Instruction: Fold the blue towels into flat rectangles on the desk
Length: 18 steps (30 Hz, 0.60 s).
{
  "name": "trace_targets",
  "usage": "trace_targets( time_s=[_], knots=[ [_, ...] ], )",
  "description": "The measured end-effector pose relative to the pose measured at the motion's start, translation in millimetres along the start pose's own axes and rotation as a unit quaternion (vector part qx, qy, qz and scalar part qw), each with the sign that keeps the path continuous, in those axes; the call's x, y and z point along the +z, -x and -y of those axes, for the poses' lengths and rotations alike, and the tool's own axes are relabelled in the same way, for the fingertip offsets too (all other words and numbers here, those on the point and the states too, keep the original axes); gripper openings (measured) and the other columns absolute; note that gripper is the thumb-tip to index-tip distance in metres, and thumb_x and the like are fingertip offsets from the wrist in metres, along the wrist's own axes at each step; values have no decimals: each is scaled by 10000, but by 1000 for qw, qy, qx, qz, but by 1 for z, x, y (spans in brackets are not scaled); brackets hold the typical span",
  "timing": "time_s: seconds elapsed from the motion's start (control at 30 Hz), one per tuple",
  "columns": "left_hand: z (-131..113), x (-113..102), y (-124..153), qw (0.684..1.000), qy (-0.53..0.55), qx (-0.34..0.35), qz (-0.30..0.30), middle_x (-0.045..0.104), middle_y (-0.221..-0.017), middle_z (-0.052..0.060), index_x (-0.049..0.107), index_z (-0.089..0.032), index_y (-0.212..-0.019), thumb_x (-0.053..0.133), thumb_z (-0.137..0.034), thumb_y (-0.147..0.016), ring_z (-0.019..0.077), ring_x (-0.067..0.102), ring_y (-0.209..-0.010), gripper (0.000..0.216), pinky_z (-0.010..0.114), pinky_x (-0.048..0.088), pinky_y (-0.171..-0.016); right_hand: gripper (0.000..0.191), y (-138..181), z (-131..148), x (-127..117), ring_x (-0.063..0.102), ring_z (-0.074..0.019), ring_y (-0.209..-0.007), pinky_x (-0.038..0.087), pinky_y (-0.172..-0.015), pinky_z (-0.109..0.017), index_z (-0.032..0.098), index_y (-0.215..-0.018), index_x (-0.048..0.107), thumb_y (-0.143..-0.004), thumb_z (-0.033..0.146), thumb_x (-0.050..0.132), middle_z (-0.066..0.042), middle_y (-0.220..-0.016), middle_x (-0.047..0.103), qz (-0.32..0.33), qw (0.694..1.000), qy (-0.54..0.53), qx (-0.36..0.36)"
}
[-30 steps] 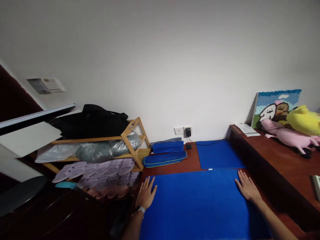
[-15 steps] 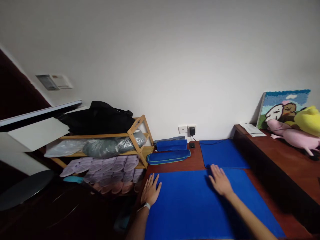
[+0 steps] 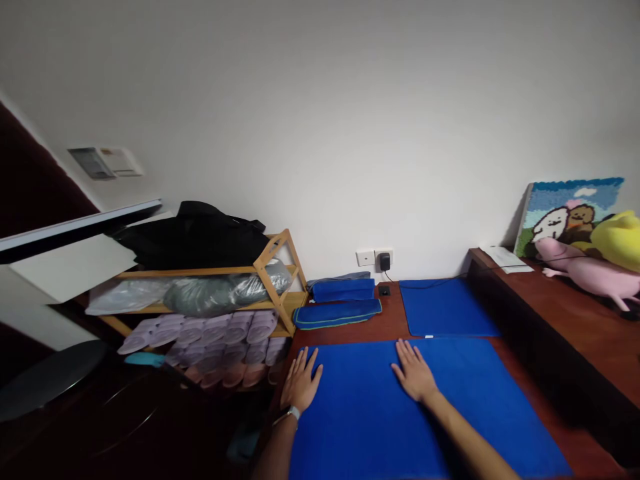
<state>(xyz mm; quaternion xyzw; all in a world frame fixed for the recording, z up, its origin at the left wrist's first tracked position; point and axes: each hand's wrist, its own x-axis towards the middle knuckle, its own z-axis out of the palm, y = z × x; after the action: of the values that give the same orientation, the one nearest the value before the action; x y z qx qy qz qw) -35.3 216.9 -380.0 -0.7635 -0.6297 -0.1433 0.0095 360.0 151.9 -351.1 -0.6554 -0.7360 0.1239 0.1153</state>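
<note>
A large blue mat (image 3: pixel 470 407) lies flat on the red-brown floor in front of me. My left hand (image 3: pixel 301 383) rests flat at the mat's far left corner, fingers spread, with a watch on the wrist. My right hand (image 3: pixel 414 373) lies flat and open on the mat near its far edge, a little left of the middle. Neither hand holds anything.
A second blue mat (image 3: pixel 447 307) lies beyond, by the wall socket (image 3: pixel 375 257). Folded blue cloths (image 3: pixel 337 303) sit to its left. A wooden rack (image 3: pixel 273 280) with purple slippers and bags stands at left. A dark wooden ledge (image 3: pixel 560 320) with plush toys (image 3: pixel 590 273) runs along the right.
My right hand has slid left across the big blue mat, from its far right corner towards the middle. My left hand has stayed at the left corner.
</note>
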Motion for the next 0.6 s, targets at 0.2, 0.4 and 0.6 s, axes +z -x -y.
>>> trace_targets(
  time_s=[0.2, 0.4, 0.6],
  knots=[
    [1, 3, -1, 1000, 2, -6, -6, 365, -1691, 101, 434, -256, -1581, 383, -501, -1044, 283, 311, -1564, 592, 518, 270, -1265, 785, 52, -165, -29, 179, -273, -1588, 146, -1294, -498, 127, -1639, 265, -998, 571, 168, -75, -1706, 248, -28, 982, 85, 168],
    [4, 3, -2, 1000, -1, -4, 4, 362, -1691, 108, 440, -252, -1579, 385, -518, -1042, 286, 325, -1557, 602, 504, 282, -1263, 829, 74, -246, -31, 210, -272, -1580, 199, -1279, -486, 103, -1639, 261, -964, 574, 164, -98, -1705, 258, -56, 965, 105, 232],
    [-1, -4, 0, 1000, -17, -10, 6, 383, -1681, 102, 451, -253, -1573, 398, -481, -1043, 278, 335, -1553, 579, 499, 299, -1256, 845, 74, -246, -25, 203, -258, -1581, 186, -1283, -479, 112, -1645, 237, -951, 581, 134, -77, -1710, 251, -49, 966, 109, 228]
  ],
)
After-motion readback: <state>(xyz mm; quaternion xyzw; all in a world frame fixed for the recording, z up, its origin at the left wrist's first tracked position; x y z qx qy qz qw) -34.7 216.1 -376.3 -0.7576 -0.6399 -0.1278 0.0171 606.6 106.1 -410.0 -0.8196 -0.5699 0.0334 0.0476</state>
